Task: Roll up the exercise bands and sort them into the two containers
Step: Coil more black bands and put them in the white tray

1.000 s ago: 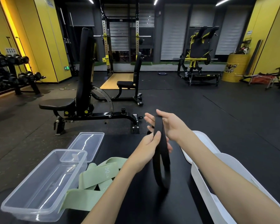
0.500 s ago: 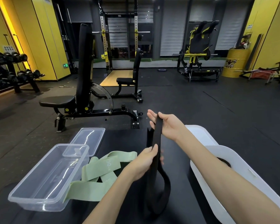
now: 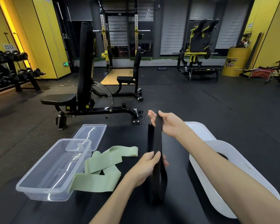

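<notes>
A black exercise band (image 3: 157,138) is stretched between my hands above the black mat. My right hand (image 3: 166,122) grips its far end, and my left hand (image 3: 149,164) pinches it lower down, with a loop hanging below onto the mat. Two light green bands (image 3: 102,168) lie tangled and flat on the mat beside a clear plastic container (image 3: 44,180) at the left. A white container (image 3: 233,178) stands at the right, partly hidden by my right forearm; something dark lies inside it.
The clear container's lid (image 3: 91,135) lies behind it. The white container's lid (image 3: 199,130) lies behind the white one. An adjustable black bench (image 3: 81,97) stands just beyond the mat, with a squat rack, dumbbell rack and yellow barrel farther off.
My hands have drawn apart along the black band: the left hand slid down toward me, the right stayed at the far end. The stretch between them is longer and straighter.
</notes>
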`<state>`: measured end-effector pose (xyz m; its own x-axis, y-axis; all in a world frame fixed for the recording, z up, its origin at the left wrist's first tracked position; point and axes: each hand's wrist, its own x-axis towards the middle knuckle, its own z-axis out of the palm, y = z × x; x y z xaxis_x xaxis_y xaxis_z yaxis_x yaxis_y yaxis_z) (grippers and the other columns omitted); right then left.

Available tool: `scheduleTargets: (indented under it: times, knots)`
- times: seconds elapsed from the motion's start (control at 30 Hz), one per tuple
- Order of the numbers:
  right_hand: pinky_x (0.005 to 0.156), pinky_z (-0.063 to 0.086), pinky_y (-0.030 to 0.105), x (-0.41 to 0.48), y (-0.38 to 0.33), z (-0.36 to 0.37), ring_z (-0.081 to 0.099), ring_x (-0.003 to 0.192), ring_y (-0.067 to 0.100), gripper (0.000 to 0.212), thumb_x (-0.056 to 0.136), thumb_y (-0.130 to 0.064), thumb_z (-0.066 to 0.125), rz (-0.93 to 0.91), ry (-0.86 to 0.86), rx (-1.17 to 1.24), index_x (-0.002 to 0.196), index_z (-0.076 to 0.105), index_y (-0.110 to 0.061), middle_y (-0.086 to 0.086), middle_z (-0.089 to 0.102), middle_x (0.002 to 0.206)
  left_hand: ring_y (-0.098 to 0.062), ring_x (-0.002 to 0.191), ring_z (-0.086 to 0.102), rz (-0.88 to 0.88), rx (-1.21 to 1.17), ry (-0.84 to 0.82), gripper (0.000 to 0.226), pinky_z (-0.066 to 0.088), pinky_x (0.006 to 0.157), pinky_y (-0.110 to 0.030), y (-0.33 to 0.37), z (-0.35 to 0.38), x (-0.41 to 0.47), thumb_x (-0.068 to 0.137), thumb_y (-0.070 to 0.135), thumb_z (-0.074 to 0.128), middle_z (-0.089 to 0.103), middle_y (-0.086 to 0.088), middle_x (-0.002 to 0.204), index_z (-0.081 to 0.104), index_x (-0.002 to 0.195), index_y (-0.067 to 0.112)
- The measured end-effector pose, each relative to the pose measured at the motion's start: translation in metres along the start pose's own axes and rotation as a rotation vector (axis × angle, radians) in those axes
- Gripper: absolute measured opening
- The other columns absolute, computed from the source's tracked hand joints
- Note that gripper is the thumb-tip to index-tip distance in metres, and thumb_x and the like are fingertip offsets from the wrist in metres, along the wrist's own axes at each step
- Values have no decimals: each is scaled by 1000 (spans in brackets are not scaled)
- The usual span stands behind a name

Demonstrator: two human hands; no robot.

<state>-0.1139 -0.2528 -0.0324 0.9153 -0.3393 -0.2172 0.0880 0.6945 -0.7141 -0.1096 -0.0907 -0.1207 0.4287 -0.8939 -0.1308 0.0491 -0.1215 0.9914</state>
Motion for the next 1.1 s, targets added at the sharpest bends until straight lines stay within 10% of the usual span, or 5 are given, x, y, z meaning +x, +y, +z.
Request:
scheduleTargets:
  times: [0.23,0.43,0.63,0.83,1.1]
  knots:
    - [61,54,30,-8,38,-17,67,58,18,18,98,-11,43,247,167,-281,100,56,2,9,71,74,-11,54,50,84,-105,153,30,42,60,-23,5,4,-2,102,32,40,56,4,62,60,91,13]
    - [63,50,27,0,7,11,60,66,12,19,100,-2,35,-123,18,-122,99,52,-9,1,69,83,-17,64,61,19,-232,139,36,47,68,-25,8,7,-11,103,35,35,62,-2,68,60,96,9]
    - [62,54,29,7,59,-33,67,59,14,20,97,-7,44,174,209,-344,109,55,5,8,71,70,-7,48,45,-56,-133,211,35,38,50,-19,-2,3,-16,104,32,32,51,7,58,56,90,10]
    - [61,52,26,-1,79,-47,61,73,16,35,99,-9,40,222,233,-321,130,46,6,5,72,74,-10,48,49,-113,-170,149,30,39,49,-20,-11,7,-17,102,33,41,51,4,57,56,91,9]
    - [45,39,23,-26,101,-55,50,43,13,37,99,-18,40,241,206,-406,125,52,5,8,66,99,-7,48,49,-141,-239,219,28,40,49,-19,-24,14,-27,104,24,34,50,3,59,55,99,7]
